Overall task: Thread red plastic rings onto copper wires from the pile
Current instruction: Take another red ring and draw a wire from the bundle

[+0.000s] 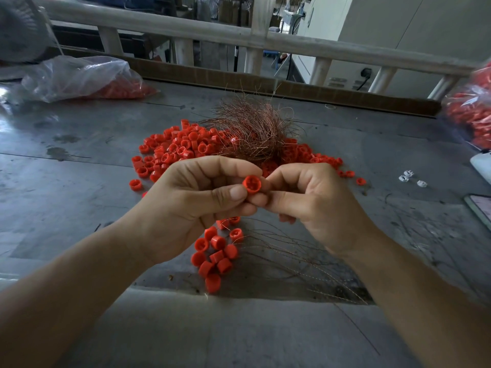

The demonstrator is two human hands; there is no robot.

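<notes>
The left hand (202,205) pinches one red ring (252,184) above the worktop (79,181), hole facing up, probably for aiming. The right hand (313,205) pinches its far rim, likely feeding a wire too fine to see. The pile (170,152) and copper wire (252,131) lie just behind, within reach.

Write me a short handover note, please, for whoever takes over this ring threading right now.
Left hand pinches one red ring; right hand pinches its other side, any wire there too thin to see.
Loose rings and wire bundle lie beyond the hands.
Done: a cluster of rings nearer the body, apparently on wires.
Left: thread this one, then the pile.
</notes>
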